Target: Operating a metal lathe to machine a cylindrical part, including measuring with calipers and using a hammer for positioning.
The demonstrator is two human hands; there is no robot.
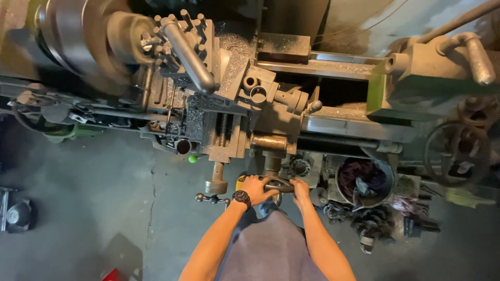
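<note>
I look straight down on a grey metal lathe (pixel 333 122). My left hand (pixel 257 187), with a black watch on the wrist, grips the left side of a dark handwheel (pixel 277 184) on the carriage front. Curled over the same wheel's right rim is my right hand (pixel 300 190). Just left of my left hand a short crank handle with ball ends (pixel 212 197) sticks out. Above sits the tool post (pixel 182 49) with a long lever, close to the blurred chuck (pixel 88 36) at the upper left.
The tailstock (pixel 432 73) with a lever stands at the right. A round bucket of rags (pixel 364 182) and scrap metal parts (pixel 375 224) lie on the floor to my right. Cracked concrete floor (pixel 104 208) spreads to the left, with a small metal object (pixel 15 213) at its edge.
</note>
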